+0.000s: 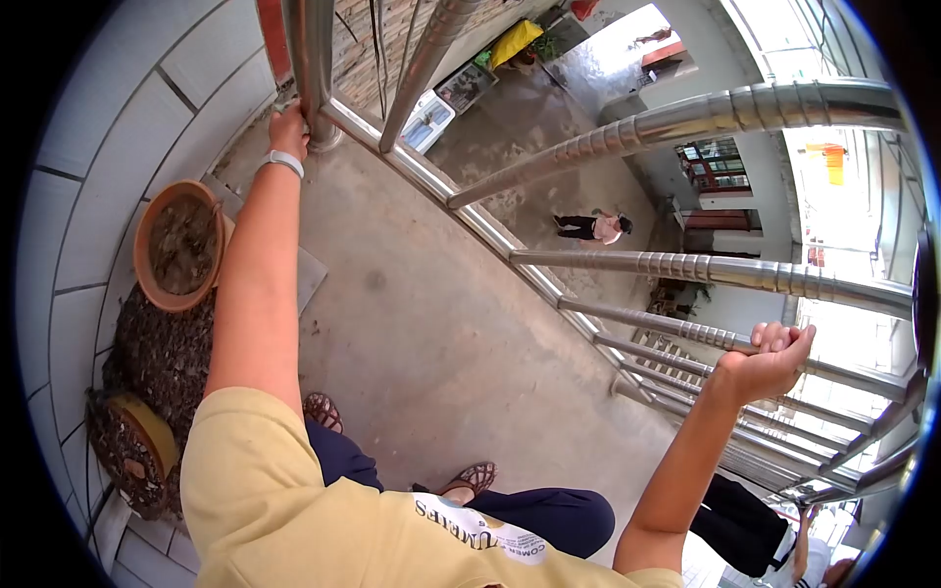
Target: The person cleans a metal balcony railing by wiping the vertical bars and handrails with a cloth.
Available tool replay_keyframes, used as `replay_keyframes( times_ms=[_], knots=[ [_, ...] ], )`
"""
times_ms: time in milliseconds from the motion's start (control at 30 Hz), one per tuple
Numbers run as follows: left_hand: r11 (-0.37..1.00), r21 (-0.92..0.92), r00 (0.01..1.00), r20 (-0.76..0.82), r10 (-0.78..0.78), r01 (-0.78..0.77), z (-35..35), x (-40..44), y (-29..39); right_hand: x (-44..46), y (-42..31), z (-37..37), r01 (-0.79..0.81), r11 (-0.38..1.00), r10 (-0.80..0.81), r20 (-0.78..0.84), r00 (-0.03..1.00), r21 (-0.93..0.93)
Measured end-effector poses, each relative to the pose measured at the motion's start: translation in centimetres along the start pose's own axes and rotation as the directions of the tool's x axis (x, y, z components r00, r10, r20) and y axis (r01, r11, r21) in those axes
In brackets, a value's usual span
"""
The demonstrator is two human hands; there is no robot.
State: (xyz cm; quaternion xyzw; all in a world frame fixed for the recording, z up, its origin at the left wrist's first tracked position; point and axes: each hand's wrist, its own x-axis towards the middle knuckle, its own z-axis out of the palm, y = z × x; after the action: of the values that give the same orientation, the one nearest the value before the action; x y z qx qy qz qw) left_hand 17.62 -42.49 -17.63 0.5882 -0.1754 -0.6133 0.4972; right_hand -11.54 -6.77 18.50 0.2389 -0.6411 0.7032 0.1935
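Gripping | left fingers [285, 122] bent round post [310, 59] (tips hidden) | right fingers [769, 338] curled round bar [676, 327]

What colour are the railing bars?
The railing bars are shiny silver, best seen in the head view.

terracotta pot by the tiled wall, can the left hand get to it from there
Probably yes: the left hand is at the metal post, and nothing visible blocks its way back to the terracotta pot.

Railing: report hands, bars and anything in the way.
Left hand at thick post's base; right hand curled at thinner bar. Railing standing. Pot beside left forearm, blocking neither hand.
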Motion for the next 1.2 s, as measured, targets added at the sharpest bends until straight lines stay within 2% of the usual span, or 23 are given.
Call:
replay_keyframes(
  times_ms=[67, 133, 167, 200, 267, 333, 400, 433, 467, 500, 533, 567, 600, 667, 700, 867, 933, 1067, 1133, 1167, 1200],
  knots=[
    [0.999, -0.021, 0.999, -0.029, 0.026, -0.027, -0.5, 1.1, -1.4, -0.1, -0.1, 0.1, 0.009, 1.0, -0.009, -0.002, 1.0, -0.001],
    [0.935, -0.241, 0.965, -0.034, 0.259, -0.259, -1.1, 3.4, -4.2, -0.1, -0.2, 0.2, -0.003, 1.0, 0.003, -0.02, 1.0, -0.003],
    [0.927, -0.21, 0.944, -0.177, 0.277, -0.311, -0.8, 3.4, -4.5, -0.1, -0.2, 0.2, -0.014, 1.0, 0.014, -0.026, 1.0, 0.001],
    [0.926, -0.21, 0.943, -0.181, 0.28, -0.315, -1.0, 3.4, -4.8, -0.1, -0.3, 0.2, -0.026, 1.0, 0.027, -0.029, 0.999, 0.003],
    [0.959, -0.193, 0.964, -0.206, 0.167, -0.207, -0.6, 0.2, -4.1, -0.2, -0.5, 0.3, -0.037, 0.999, 0.037, -0.026, 0.999, -0.001],
    [0.959, -0.204, 0.958, -0.246, 0.145, -0.197, -0.7, -1.3, -4.5, -0.3, -0.5, 0.2, -0.038, 0.999, 0.037, -0.037, 0.999, -0.016],
    [0.967, -0.252, 0.982, -0.188, 0.0, -0.048, -1.1, 0.3, -6.3, -0.3, -0.4, 0.0, -0.036, 0.999, 0.036, -0.024, 0.999, -0.018],
    [0.95, -0.301, 0.977, -0.167, -0.137, 0.082, -0.2, -3.3, -4.4, -0.2, -0.4, 0.0, -0.028, 1.0, 0.028, -0.015, 0.999, -0.013],
    [0.95, -0.302, 0.977, -0.164, -0.138, 0.083, -0.2, -3.5, -4.4, -0.2, -0.5, 0.1, -0.025, 1.0, 0.025, -0.016, 1.0, -0.013],
    [0.872, -0.381, 0.946, 0.016, -0.325, 0.306, -0.1, -3.6, -4.4, -0.3, -0.6, 0.2, -0.049, 0.999, 0.048, -0.021, 0.999, -0.015],
    [0.749, -0.413, 0.854, 0.208, -0.476, 0.518, 0.2, -3.8, -4.1, -0.3, -0.7, 0.3, -0.072, 0.997, 0.072, -0.027, 0.997, -0.014],
    [0.716, -0.426, 0.833, 0.264, -0.485, 0.552, 0.9, -4.5, -3.9, -0.2, -0.7, 0.2, -0.069, 0.998, 0.069, -0.031, 0.997, -0.011],
    [0.718, -0.424, 0.833, 0.268, -0.483, 0.552, 1.6, -4.5, -3.8, -0.1, -0.6, 0.1, -0.064, 0.998, 0.064, -0.024, 0.998, -0.015],
    [0.699, -0.542, 0.879, 0.37, -0.3, 0.466, 2.7, -4.9, -3.3, -0.1, -0.5, 0.0, -0.06, 0.998, 0.059, -0.013, 0.998, -0.021],
    [0.7, -0.589, 0.914, 0.267, -0.304, 0.405, 3.2, -5.0, -3.1, -0.1, -0.5, 0.1, -0.054, 0.998, 0.054, -0.018, 0.998, -0.01],
    [0.602, -0.685, 0.91, 0.26, -0.324, 0.41, 2.5, -2.3, -4.8, 0.0, -0.4, 0.1, -0.05, 0.999, 0.051, -0.021, 0.999, 0.019],
    [0.529, -0.766, 0.929, 0.266, -0.256, 0.366, 2.4, -2.0, -5.1, -0.1, -0.5, 0.2, -0.041, 0.999, 0.041, -0.019, 0.999, 0.007],
    [0.509, -0.786, 0.932, 0.237, -0.276, 0.351, 2.8, -2.3, -5.0, -0.1, -0.3, 0.2, -0.031, 1.0, 0.031, -0.014, 0.999, -0.005],
    [0.623, -0.752, 0.968, 0.082, -0.237, 0.216, 3.6, -2.8, -5.3, -0.1, -0.2, 0.1, -0.012, 0.999, 0.011, -0.027, 1.0, -0.046],
    [0.623, -0.751, 0.968, 0.086, -0.236, 0.219, 3.8, -2.3, -5.4, 0.0, -0.2, 0.1, -0.01, 0.999, 0.008, -0.031, 0.999, -0.046],
    [0.538, -0.809, 0.954, 0.089, -0.285, 0.236, 3.8, -1.4, -5.5, 0.0, -0.2, 0.0, -0.014, 0.999, 0.013, -0.013, 1.0, -0.03]
  ],
)
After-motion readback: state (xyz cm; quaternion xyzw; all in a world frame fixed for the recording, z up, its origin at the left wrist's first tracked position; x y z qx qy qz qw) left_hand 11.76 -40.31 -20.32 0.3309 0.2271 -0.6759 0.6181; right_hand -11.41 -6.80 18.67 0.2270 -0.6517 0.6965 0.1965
